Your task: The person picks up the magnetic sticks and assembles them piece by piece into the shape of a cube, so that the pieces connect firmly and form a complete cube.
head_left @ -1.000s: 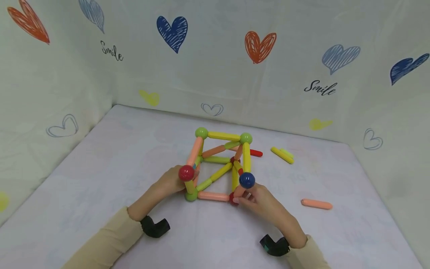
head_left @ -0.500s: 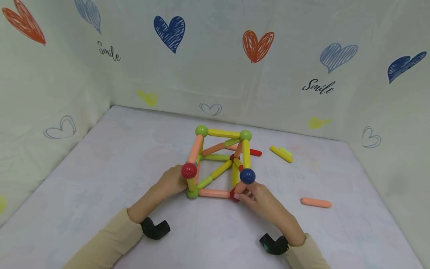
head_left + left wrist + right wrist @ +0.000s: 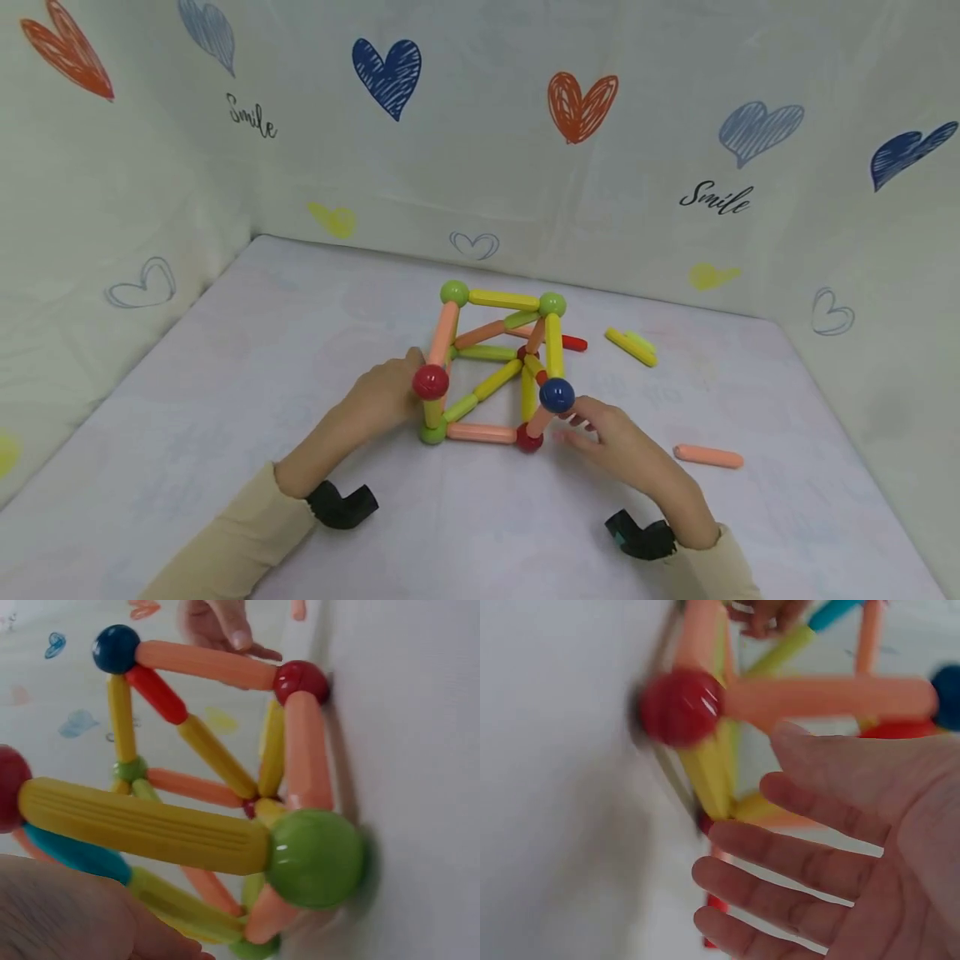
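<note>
A framework of coloured rods and balls (image 3: pixel 483 432) stands on the table, with a red ball (image 3: pixel 431 382) and a blue ball (image 3: pixel 557 395) at its near upper corners. My left hand (image 3: pixel 382 393) is at its left side, beside a teal rod (image 3: pixel 79 853) and a yellow-green rod (image 3: pixel 184 906); its fingertips are partly hidden, and I cannot tell whether they grip a rod. To the right, my right hand (image 3: pixel 618 442) has its fingers (image 3: pixel 780 859) extended and spread, holding nothing. Its thumb is close to the orange rod (image 3: pixel 832 697) between the blue ball and the lower red ball (image 3: pixel 681 707).
A loose orange rod (image 3: pixel 708 456) lies at the right of the table. Behind it are a yellow rod (image 3: pixel 630 347) and a yellow-green one (image 3: pixel 640 341). A red rod (image 3: pixel 574 342) shows behind the framework. A heart-printed cloth (image 3: pixel 480 167) hangs at the back.
My right hand has let go of the lower right corner and drawn back to the right, its fingers loosening. My left hand has shifted slightly at the left side. The framework keeps its shape.
</note>
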`<action>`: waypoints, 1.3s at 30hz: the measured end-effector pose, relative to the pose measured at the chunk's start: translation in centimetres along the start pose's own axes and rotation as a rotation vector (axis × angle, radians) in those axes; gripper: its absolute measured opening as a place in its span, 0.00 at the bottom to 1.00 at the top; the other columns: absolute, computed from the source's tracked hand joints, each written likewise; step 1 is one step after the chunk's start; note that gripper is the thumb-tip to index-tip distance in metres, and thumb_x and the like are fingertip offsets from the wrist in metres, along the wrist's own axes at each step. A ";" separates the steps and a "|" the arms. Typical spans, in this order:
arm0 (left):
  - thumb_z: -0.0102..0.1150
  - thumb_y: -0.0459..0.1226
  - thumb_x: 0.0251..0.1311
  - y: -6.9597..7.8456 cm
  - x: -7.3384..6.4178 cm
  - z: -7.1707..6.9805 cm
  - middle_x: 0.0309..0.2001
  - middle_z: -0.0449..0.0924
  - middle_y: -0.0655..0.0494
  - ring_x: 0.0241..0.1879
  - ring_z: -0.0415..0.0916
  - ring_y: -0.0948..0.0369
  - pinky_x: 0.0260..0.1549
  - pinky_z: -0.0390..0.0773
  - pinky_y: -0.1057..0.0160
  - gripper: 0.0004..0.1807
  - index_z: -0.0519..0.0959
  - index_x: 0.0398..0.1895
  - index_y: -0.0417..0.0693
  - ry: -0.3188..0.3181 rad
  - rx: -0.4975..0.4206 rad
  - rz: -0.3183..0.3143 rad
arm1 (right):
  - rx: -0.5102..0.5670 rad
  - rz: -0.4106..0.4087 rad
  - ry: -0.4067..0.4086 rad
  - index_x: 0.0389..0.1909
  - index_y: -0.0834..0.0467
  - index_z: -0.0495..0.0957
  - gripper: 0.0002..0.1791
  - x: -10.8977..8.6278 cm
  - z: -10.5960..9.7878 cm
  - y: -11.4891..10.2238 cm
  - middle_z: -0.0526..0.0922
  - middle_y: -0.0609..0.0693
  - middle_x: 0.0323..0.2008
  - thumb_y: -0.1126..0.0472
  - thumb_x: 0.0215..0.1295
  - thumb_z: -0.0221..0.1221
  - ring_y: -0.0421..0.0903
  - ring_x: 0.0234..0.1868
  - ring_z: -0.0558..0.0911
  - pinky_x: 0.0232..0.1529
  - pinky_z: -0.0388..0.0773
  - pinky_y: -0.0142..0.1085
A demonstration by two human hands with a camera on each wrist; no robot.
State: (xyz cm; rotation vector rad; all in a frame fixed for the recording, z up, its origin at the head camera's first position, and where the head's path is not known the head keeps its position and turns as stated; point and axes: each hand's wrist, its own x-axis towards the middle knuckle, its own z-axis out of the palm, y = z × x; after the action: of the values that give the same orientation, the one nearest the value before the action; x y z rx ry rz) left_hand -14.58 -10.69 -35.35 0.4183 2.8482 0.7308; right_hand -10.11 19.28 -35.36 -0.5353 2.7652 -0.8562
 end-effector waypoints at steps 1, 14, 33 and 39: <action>0.50 0.35 0.62 0.1 -0.1 -0.6 0.19 0.70 0.51 0.18 0.67 0.59 0.16 0.66 0.68 0.11 0.67 0.43 0.36 0.006 0.006 0.001 | -0.013 0.016 0.013 0.48 0.57 0.74 0.15 -0.3 -0.7 0.3 0.80 0.52 0.44 0.59 0.62 0.59 0.51 0.47 0.77 0.47 0.77 0.47; 0.49 0.41 0.67 1.1 -3.6 -7.4 0.43 0.76 0.55 0.43 0.73 0.59 0.37 0.75 0.61 0.16 0.67 0.56 0.54 -0.013 -0.207 0.261 | -0.096 0.248 -0.002 0.54 0.61 0.72 0.22 -5.2 -8.1 7.6 0.78 0.60 0.48 0.53 0.63 0.58 0.57 0.49 0.76 0.45 0.74 0.52; 0.62 0.44 0.57 0.0 -2.4 -6.4 0.49 0.76 0.57 0.46 0.73 0.60 0.42 0.76 0.60 0.21 0.74 0.54 0.54 -0.179 -0.316 0.437 | 0.080 0.403 -0.188 0.41 0.65 0.74 0.15 -7.5 -8.7 15.5 0.70 0.49 0.29 0.62 0.54 0.62 0.41 0.32 0.67 0.31 0.65 0.32; 0.63 0.43 0.55 0.1 -2.3 -6.3 0.49 0.76 0.57 0.47 0.72 0.59 0.42 0.76 0.60 0.21 0.74 0.54 0.53 -0.174 -0.324 0.433 | -0.010 0.410 -0.124 0.44 0.64 0.75 0.18 -6.4 -8.3 14.2 0.72 0.49 0.29 0.56 0.58 0.61 0.43 0.32 0.69 0.31 0.68 0.34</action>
State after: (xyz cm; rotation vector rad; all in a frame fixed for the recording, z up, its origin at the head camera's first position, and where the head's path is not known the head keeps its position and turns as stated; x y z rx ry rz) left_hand -13.86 -14.09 -29.58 1.0027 2.4362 1.1430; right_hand -10.63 36.90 -36.31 -0.0143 2.6261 -0.6863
